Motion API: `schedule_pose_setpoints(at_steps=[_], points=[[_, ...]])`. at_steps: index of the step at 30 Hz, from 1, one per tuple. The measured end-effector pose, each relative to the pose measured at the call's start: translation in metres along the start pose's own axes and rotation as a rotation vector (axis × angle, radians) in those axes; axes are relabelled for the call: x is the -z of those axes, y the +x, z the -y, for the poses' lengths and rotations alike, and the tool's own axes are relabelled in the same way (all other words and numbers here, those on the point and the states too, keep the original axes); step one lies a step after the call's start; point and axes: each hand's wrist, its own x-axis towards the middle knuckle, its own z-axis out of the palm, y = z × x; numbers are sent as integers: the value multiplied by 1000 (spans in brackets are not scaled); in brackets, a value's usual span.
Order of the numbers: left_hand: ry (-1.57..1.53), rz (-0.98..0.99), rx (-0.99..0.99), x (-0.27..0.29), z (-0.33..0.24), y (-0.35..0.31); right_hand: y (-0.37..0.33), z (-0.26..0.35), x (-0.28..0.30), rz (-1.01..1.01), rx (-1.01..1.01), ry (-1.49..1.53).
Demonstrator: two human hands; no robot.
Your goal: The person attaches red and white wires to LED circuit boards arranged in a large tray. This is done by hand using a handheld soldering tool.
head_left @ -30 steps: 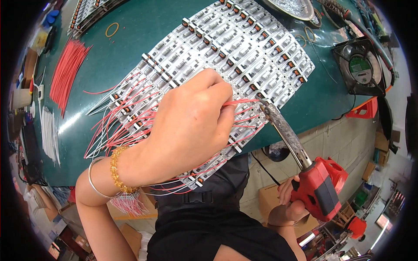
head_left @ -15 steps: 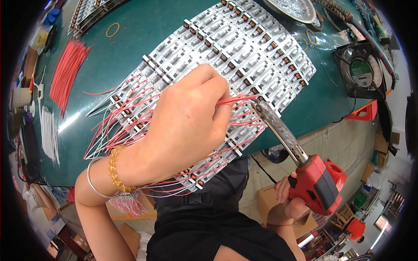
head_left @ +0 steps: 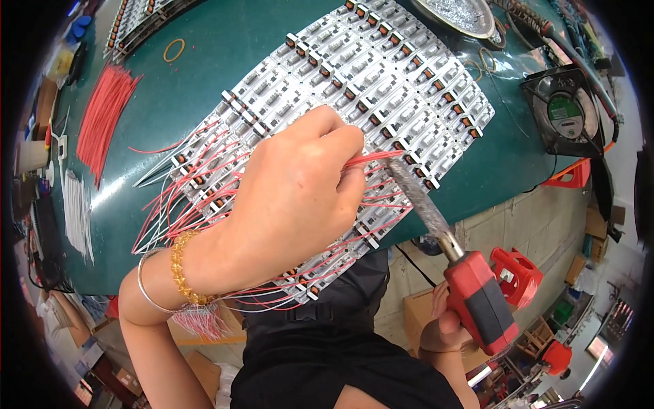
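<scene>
My left hand (head_left: 293,187) is closed in a pinch on a small bundle of red wires (head_left: 379,157), whose ends stick out to the right over the panel of circuit boards (head_left: 357,51). My right hand (head_left: 446,320) grips a red and black soldering gun (head_left: 479,300) off the table's front edge. Its long metal barrel slants up and left, and the tip is just below the wire ends; whether they touch I cannot tell. Under and around my left hand, red and white wires trail from the near-left rows of boards. My left palm hides part of the panel.
Loose red wires (head_left: 105,123) and white wires (head_left: 78,215) lie on the green table (head_left: 170,95) at left. A round metal dish (head_left: 460,15) stands at the back, a black fan (head_left: 564,112) at right. Another board stack (head_left: 139,24) sits far left.
The soldering gun has shifted left and slightly down, its tip moving below the wire ends. My left hand has barely moved, still pinching the red wires.
</scene>
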Motion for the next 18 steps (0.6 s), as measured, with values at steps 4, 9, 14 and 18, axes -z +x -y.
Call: schedule_pose_setpoints(at_steps=[4,9,14,18], points=[[-17,4,-1,4,-2,4,7,-4,7,79,255,150],[-14,4,-14,1,-3,4,23,40,-16,-20,37,441],[45,83,51,3,-6,-1,25,29,-23,-119,72,473],[-2,77,22,5,-13,-2,31,36,-17,36,112,458]])
